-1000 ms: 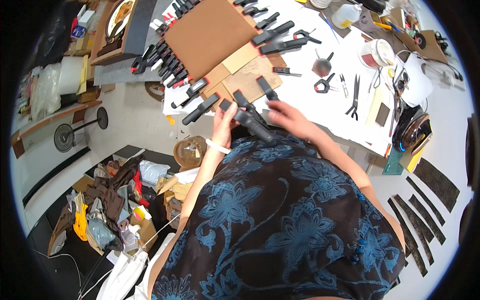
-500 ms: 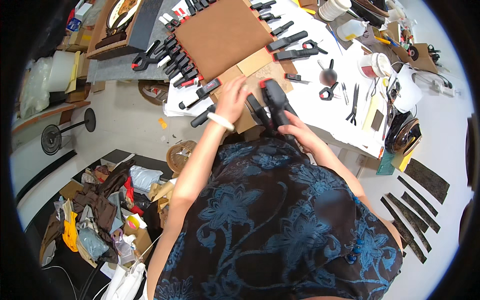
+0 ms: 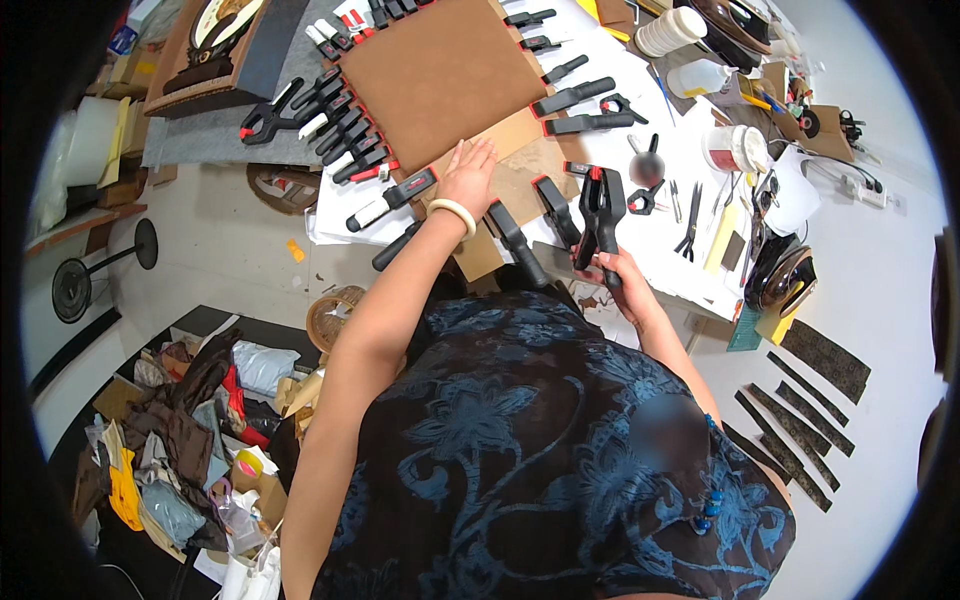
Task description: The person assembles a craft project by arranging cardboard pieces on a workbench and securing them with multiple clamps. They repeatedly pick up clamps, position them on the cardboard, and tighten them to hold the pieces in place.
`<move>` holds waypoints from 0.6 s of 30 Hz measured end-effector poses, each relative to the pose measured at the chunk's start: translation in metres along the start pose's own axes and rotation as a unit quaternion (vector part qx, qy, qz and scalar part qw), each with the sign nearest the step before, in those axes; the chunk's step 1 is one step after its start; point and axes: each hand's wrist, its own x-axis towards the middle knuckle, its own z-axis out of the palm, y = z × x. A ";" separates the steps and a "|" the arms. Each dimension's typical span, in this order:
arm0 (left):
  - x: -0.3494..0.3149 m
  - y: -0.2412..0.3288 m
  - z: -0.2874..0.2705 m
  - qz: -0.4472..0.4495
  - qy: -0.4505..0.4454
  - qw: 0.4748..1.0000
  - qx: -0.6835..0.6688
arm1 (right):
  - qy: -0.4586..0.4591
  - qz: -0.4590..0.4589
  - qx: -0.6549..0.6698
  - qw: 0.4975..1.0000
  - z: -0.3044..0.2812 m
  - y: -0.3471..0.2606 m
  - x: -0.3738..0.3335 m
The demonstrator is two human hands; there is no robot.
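My left hand, with a pale bangle at the wrist, lies with fingers stretched out on a tan strip beside the brown panel. My right hand grips the handles of a black spring clamp with red jaw tips, held at the near right corner of the panel's board. Two similar clamps stand between my hands, a left one and a right one, at the board's near edge. More black clamps line the panel's left side, and others its right side.
On the white-covered table lie scissors, a small clamp, and a white tub. A wooden box stands at the far left. Bags and scraps fill the lower left; dark strips lie at right.
My right hand has moved right with its clamp, turning it more upright. A clamp on the near edge now shows beside it. My left hand has slid slightly farther onto the board.
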 end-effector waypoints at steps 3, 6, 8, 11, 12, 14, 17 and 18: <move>0.002 0.001 0.004 0.000 0.017 1.000 0.005 | -0.010 0.001 -0.005 1.000 -0.008 -0.007 0.003; 0.003 0.001 -0.003 0.000 -0.006 1.000 -0.013 | -0.054 -0.040 -0.010 0.998 -0.014 -0.019 0.006; 0.002 0.003 0.000 -0.004 0.003 1.000 0.007 | -0.050 -0.038 -0.027 0.998 -0.014 -0.028 0.004; 0.003 0.011 -0.001 -0.014 -0.002 1.000 0.019 | 0.014 -0.045 -0.071 0.996 -0.019 -0.029 0.006; 0.003 0.011 -0.004 -0.017 -0.009 1.000 0.019 | 0.054 -0.049 -0.082 0.994 -0.029 -0.020 0.013; 0.002 0.011 -0.006 -0.021 -0.015 0.999 0.022 | 0.154 -0.074 -0.123 0.978 -0.047 -0.007 0.024; 0.007 0.018 -0.004 -0.030 -0.039 0.999 0.018 | 0.403 -0.177 -0.316 0.841 -0.104 0.038 0.054; 0.009 0.023 -0.010 -0.035 -0.064 0.997 0.018 | 0.443 -0.157 -0.386 0.794 -0.121 0.048 0.061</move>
